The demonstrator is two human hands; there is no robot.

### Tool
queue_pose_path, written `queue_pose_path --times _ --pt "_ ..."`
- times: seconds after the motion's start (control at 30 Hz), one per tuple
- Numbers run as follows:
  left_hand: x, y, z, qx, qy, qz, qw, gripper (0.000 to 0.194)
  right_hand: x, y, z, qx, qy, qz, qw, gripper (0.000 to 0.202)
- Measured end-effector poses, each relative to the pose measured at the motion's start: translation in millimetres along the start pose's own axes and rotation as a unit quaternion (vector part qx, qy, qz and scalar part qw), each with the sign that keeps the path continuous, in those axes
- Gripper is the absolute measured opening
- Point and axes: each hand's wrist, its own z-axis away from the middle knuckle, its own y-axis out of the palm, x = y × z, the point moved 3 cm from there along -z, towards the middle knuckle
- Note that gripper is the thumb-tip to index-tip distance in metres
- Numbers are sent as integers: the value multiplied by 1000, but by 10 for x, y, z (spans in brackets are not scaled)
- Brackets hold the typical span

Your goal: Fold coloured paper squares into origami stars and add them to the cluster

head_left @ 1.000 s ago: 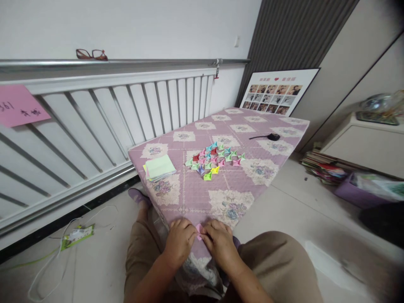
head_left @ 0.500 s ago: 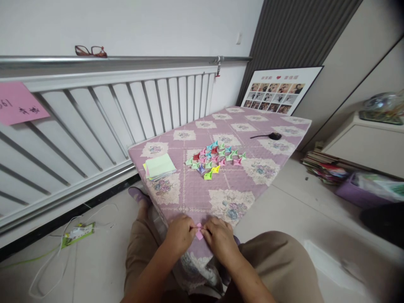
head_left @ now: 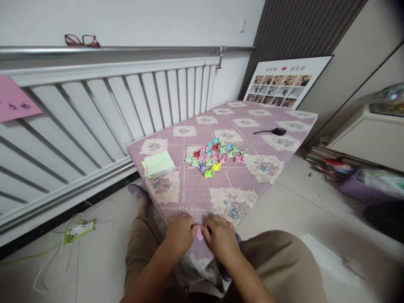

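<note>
A small piece of folded pink paper is pinched between my two hands at the near corner of the table. My left hand is closed on its left side, thumb and fingertips together. From the right, my right hand grips the opposite side in the same way. The fingers partly hide the folds. Farther up the cloth sit several small folded paper shapes in green, pink, blue, red, purple and yellow. Left of them lies a stack of square paper sheets, pale green on top.
The table wears a purple floral cloth. A black object with a thin handle lies toward its far right. A white radiator runs along the left, with glasses on the pipe above. A power strip and cords lie on the floor.
Both hands keep hold of the pink paper, with slight finger movement, and its visible lower part now looks more pointed. The camera view has tilted a little.
</note>
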Motion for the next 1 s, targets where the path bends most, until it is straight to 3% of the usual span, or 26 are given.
queue_pose_path --times 0.5,0.8,1.0 --pt "90 48 -99 29 -41 22 998 14 -14 11 -24 -19 7 -22 1000 24" --pt "131 -48 -220 97 -27 7 995 16 -42 60 -53 -18 35 -48 998 15" --pt "117 -46 -209 93 -15 1 996 14 -38 73 -53 -16 41 -37 998 17"
